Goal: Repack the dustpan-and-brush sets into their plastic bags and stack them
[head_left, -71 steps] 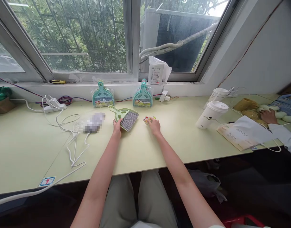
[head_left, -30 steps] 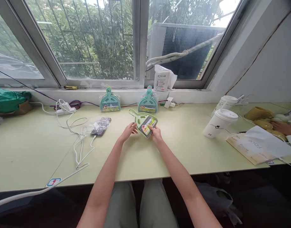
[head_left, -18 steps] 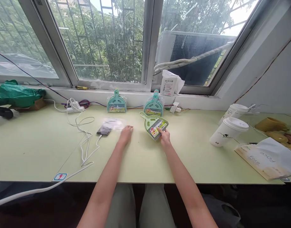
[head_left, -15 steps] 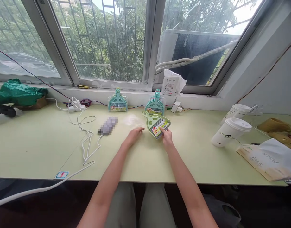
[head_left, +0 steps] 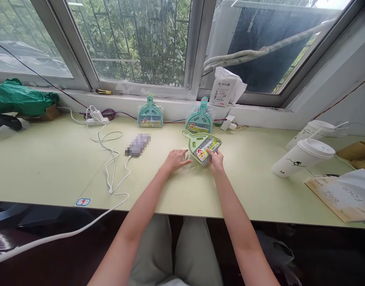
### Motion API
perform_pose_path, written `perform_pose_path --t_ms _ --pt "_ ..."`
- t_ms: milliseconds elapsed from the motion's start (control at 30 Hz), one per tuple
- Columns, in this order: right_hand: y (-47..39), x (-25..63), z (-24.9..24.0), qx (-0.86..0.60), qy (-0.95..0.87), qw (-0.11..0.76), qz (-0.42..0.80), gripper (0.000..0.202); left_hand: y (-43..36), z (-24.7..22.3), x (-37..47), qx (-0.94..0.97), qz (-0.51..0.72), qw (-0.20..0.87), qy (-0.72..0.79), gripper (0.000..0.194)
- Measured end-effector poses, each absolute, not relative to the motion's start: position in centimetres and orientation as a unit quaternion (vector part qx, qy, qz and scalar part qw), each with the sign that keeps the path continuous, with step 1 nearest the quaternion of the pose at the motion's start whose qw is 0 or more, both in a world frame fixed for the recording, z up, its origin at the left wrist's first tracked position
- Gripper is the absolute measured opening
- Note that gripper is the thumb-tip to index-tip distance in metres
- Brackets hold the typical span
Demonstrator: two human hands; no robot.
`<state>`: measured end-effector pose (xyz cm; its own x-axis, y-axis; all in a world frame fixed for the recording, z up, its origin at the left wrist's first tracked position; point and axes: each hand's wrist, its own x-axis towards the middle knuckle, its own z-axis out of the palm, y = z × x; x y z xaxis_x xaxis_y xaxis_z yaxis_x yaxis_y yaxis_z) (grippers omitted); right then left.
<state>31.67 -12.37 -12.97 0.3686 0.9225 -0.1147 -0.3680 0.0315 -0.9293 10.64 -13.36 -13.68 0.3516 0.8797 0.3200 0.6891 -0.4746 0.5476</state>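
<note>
My right hand [head_left: 216, 160] grips the lower right edge of a light green dustpan and brush set [head_left: 202, 146], its handle pointing to the upper left. Fingers apart, my left hand [head_left: 176, 159] is just left of the set, at a crumpled clear plastic bag [head_left: 188, 162] on the table. Behind the held set, more wrapped dustpan sets [head_left: 200, 117] lean on the wall below the window. Another wrapped set [head_left: 150, 113] leans there further left.
A phone [head_left: 138, 145] with a white cable lies left on the table [head_left: 60, 163]. White cups [head_left: 303, 157] and a tissue pack [head_left: 343, 194] are at the right. A power strip [head_left: 95, 119] and green bag [head_left: 21, 99] sit back left.
My left hand has spread its fingers and is now at the clear plastic, which has moved right toward the set. The view has tilted down a little. My right hand still holds the set.
</note>
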Motion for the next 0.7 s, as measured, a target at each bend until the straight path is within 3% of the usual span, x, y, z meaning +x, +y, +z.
perform_pose_path --t_ms 100,200,467,700 --pt "-12.3 31.9 -13.0 -0.479 -0.287 0.679 0.476 0.040 -13.1 -14.0 10.0 0.773 0.297 0.108 0.550 0.050" --pt "-12.0 32.2 -13.2 -0.476 -0.302 0.668 0.486 0.042 -12.5 -14.2 8.7 0.740 0.330 0.076 0.582 0.024" --pt "-11.8 32.1 -13.0 -0.503 -0.358 0.574 0.539 0.042 -11.8 -13.9 8.0 0.721 0.315 0.145 0.600 0.029" --pt "-11.9 32.6 -12.8 -0.526 -0.348 0.565 0.531 0.039 -11.5 -14.3 7.0 0.688 0.393 0.156 0.590 0.046"
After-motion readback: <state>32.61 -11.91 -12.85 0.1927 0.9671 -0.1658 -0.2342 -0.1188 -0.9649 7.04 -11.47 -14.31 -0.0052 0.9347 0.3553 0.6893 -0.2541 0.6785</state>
